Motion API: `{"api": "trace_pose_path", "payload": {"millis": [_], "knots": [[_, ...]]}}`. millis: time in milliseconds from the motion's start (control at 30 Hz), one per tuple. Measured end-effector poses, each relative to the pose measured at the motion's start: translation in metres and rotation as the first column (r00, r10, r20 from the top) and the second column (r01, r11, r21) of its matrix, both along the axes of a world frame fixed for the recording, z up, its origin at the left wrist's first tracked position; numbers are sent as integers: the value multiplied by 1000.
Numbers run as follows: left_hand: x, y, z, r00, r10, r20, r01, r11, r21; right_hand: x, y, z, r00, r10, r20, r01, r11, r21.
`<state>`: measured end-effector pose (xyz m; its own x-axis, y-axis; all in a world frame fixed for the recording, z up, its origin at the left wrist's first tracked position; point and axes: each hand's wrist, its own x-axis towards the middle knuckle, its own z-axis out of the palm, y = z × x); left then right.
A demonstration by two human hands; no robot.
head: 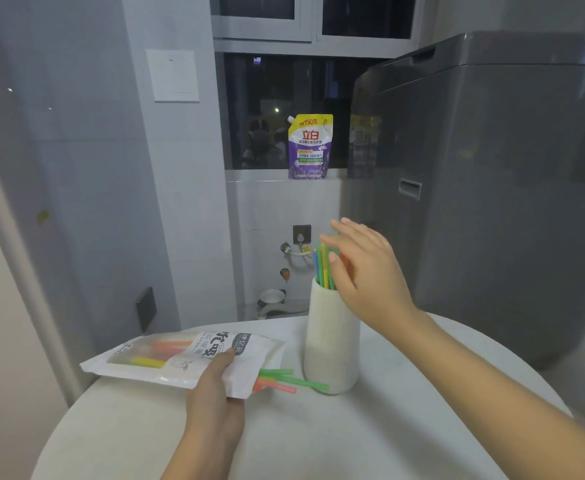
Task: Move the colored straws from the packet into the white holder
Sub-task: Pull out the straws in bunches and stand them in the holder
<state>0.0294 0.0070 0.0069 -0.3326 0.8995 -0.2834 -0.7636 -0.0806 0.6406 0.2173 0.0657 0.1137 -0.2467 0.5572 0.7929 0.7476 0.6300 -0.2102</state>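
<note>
A white ribbed holder (330,344) stands upright on the round white table (318,438). Several colored straws (324,268) stick up out of it. My right hand (363,271) hovers over the holder's top with fingers spread and straight, right beside the straw tips, holding nothing. The straw packet (166,358) lies flat at the table's left edge. My left hand (214,389) grips its open right end, thumb on top. Green and orange-red straws (284,379) poke out of the packet's mouth toward the holder's base. More straws show through the packet's clear window.
A large grey washing machine (485,188) rises right behind the table on the right. A purple detergent pouch (310,147) stands on the window sill. A grey tiled wall with a white switch plate (175,76) is on the left. Pipes and a small pot sit by the floor.
</note>
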Motion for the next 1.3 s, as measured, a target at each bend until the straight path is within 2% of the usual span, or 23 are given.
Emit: {"api": "trace_pose_path", "payload": {"millis": [167,233,267,333,433,500,567,667,733,800,867,933,1067,1200,1300], "knots": [[-2,1,-4,991,-127,-51,127,992,-5,-6,-32,-40,970,118,-214,-106,992,63],[0,0,-4,994,-96,-50,94,995,-37,-9,-41,-60,959,140,-245,-137,990,30],[1,-1,-3,997,-65,-43,63,997,-43,-10,-43,-69,955,146,-260,-159,987,-30],[3,0,-3,1000,4,-26,-5,999,-40,-13,-45,-83,949,150,-279,-226,936,-269],[7,2,-4,997,67,-42,-69,997,-44,-17,-46,-98,955,123,-270,-276,703,-655],[9,3,-6,991,96,-96,-99,995,-32,-22,-47,-105,938,134,-320,-338,556,-759],[13,2,-6,979,142,-143,-142,990,11,-29,-52,-108,909,112,-402,-406,466,-786],[19,-4,-1,939,230,-257,-209,972,106,-37,-56,-107,834,-79,-546,-494,335,-802],[22,-10,2,899,242,-366,-204,969,142,-39,-56,-107,799,-213,-563,-528,201,-825],[23,-13,4,862,242,-445,-189,969,160,-40,-58,-108,725,-343,-597,-610,84,-788],[24,-14,3,843,241,-480,-170,967,188,-40,-59,-108,646,-434,-628,-690,18,-723],[27,-15,4,821,239,-518,-143,966,217,-39,-59,-107,614,-468,-635,-725,-17,-688],[31,-16,4,783,230,-578,-94,962,255,-36,-57,-105,623,-491,-608,-711,-32,-703],[29,-15,2,832,226,-507,-111,963,247,-34,-53,-107,632,-478,-610,-685,23,-728],[28,-13,1,864,249,-438,-150,957,249,-35,-52,-107,674,-404,-618,-634,113,-765]]}}
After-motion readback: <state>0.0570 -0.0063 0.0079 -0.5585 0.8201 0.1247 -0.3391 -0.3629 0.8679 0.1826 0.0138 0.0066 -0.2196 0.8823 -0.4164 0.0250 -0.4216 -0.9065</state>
